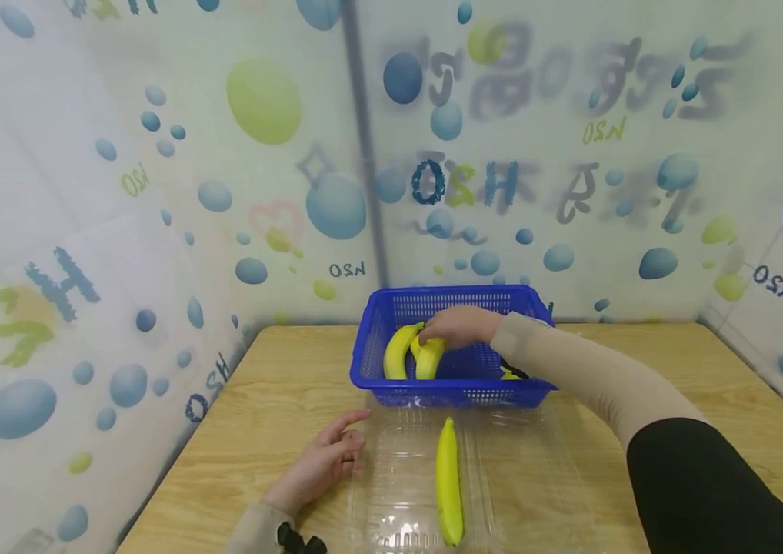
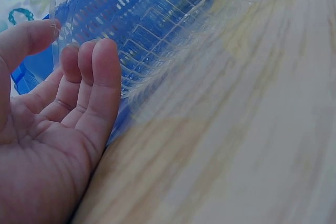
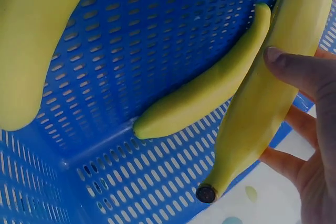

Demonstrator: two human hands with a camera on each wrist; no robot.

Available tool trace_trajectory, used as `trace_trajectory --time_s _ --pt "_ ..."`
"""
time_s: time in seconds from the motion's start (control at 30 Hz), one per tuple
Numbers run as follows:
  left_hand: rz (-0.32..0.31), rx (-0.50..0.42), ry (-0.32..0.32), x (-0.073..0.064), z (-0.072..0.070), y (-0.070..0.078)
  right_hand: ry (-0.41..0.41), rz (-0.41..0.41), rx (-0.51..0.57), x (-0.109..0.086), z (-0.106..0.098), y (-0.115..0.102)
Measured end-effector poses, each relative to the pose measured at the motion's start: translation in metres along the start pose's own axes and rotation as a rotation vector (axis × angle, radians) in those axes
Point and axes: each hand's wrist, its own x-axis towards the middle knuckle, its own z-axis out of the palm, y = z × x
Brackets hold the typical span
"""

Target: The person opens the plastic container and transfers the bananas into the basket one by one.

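Observation:
My right hand [image 1: 461, 326] reaches into the blue basket [image 1: 443, 393] and grips a yellow banana [image 3: 265, 95], the thumb laid along its near side. A smaller banana [image 3: 210, 90] rests beside it in the basket, and a larger one [image 3: 39, 40] fills the left of the right wrist view. In front of the basket, a single banana [image 1: 449, 483] lies lengthwise in a clear plastic container [image 1: 398, 469]. At the container's left edge is my left hand [image 1: 318, 465], its fingers loosely bent and nothing held between them; the thumb overlaps the clear rim in the left wrist view.
A wooden table [image 1: 281, 385] carries the basket and container. Patterned curtain walls [image 1: 294, 154] close in the back and both sides. At the basket's right front corner, a bit of yellow [image 1: 512, 375] shows beneath my right forearm.

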Motion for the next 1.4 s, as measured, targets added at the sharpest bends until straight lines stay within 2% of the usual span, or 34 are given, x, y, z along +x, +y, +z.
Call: trace_trajectory --time_s 0.47,0.73,1.13,1.4 --pt "-0.012 0.013 0.012 0.0 0.001 0.002 -0.091 0.026 0.009 0.008 0.012 -0.002" --pt "-0.003 0.009 0.007 0.002 0.001 0.001 -0.104 -0.052 0.012 0.011 0.018 -0.007" --pt "-0.013 0.001 0.027 0.0 0.004 0.001 -0.06 -0.048 -0.072 0.016 0.031 -0.007" --pt "-0.003 0.004 0.019 0.0 0.002 0.001 -0.004 -0.055 -0.117 0.017 0.027 -0.009"
